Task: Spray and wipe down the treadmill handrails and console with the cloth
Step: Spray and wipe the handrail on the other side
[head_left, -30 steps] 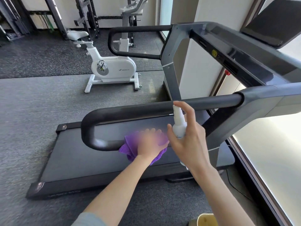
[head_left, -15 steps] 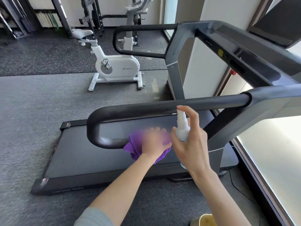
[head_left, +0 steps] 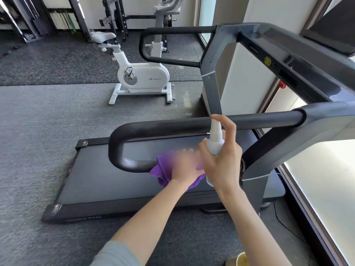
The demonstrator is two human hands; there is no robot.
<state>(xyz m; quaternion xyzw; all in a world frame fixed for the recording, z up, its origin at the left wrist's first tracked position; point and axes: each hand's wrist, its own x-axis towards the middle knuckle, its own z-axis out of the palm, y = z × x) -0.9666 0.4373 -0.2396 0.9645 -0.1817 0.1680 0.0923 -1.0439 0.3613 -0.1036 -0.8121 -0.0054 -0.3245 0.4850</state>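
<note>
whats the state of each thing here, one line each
left hand: motion-blurred, pressing the cloth on the near handrail's lower bar
purple cloth: bunched under the left hand
right hand: gripping the spray bottle, forefinger on the nozzle
spray bottle: upright
near handrail: being wiped

A: So what else do we have in here?
B: We've got a white bike (head_left: pixel 143 77) on the grey floor (head_left: pixel 48 121), racks (head_left: pixel 113 14) along the back wall.
A: And by our feet?
B: A yellowish cup (head_left: pixel 242 260) at the bottom edge, plus a black cable (head_left: pixel 284 223) near the bright window (head_left: pixel 326 179).
</note>
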